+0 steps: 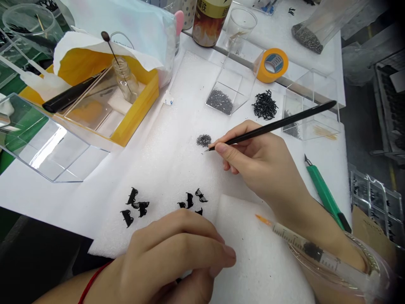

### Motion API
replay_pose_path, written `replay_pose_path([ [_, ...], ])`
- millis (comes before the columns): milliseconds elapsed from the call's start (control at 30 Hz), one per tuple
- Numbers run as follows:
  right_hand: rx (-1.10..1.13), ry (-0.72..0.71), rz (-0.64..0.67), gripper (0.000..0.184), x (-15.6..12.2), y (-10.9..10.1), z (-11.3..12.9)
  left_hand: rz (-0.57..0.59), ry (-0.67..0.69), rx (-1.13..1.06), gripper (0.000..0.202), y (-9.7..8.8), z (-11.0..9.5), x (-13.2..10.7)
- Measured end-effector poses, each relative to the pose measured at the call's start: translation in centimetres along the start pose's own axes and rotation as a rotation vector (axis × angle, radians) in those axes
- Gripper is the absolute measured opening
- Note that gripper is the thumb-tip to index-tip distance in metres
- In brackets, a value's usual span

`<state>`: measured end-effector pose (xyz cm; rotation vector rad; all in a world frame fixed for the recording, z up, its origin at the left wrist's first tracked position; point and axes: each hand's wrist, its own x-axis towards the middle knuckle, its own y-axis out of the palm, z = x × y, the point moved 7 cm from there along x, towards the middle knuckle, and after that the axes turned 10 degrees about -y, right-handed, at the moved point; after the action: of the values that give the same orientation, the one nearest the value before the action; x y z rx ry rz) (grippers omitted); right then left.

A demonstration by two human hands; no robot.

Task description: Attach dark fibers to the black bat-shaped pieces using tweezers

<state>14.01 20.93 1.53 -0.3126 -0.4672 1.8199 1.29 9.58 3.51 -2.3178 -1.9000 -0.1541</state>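
My right hand [253, 156] grips a slim black pen-shaped tool [278, 123] with a fine pointed tip. That tip touches down beside a small heap of tiny metal parts [203, 140] on the white foam sheet [164, 164]. In the foreground my left hand [174, 253] is curled, thumb under the fingers. A bit of something dark shows below its fingers, but what it holds is hidden. Just beyond the left knuckles lie several small black winged-looking pieces [127, 218], in two loose groups.
A black heap of small hooked parts [265, 104] lies near clear boxes [221, 101] and orange tape [272, 65]. At right are a green utility knife [325, 194] and an orange-tipped syringe [303, 247]. A yellow box [139, 112] holding a glass bottle [125, 80] stands left.
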Motion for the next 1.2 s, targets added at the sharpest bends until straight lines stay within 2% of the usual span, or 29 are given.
replay_pose_path([
  [133, -0.019, -0.014, 0.019, 0.004, 0.0, 0.1, 0.2, 0.014, -0.029, 0.012, 0.039, 0.0, 0.2, -0.1],
  [300, -0.006, -0.008, 0.031, 0.004, 0.0, 0.1, 0.1, 0.078, 0.019, 0.002, 0.039, 0.1, 0.0, 0.0],
  [533, 0.041, 0.006, 0.033, 0.006, 0.0, 0.3, 0.1, 0.045, -0.018, -0.013, 0.036, -0.1, -0.2, 0.5],
  [667, 0.143, 0.012, 0.015, 0.008, -0.3, -0.2, 0.4, -0.004, -0.107, -0.087, 0.037, -0.3, 0.7, 0.1],
  [800, 0.540, -0.009, 0.187, 0.008, -1.4, 0.5, 1.3, -0.107, -0.227, -0.144, 0.039, -0.6, 1.8, -0.5],
  [867, 0.650, -0.007, 0.289, 0.010, -2.2, 0.9, 1.8, -0.149, -0.242, -0.164, 0.036, -0.7, 1.8, -0.6],
  [1000, 0.668, -0.015, 0.375, 0.014, -3.1, 1.3, 2.4, -0.203, -0.258, -0.184, 0.034, -0.8, 1.9, -0.5],
  [1200, 0.652, -0.071, 0.403, 0.020, -3.1, 1.5, 2.8, -0.202, -0.246, -0.117, 0.034, -0.8, 1.8, -0.6],
])
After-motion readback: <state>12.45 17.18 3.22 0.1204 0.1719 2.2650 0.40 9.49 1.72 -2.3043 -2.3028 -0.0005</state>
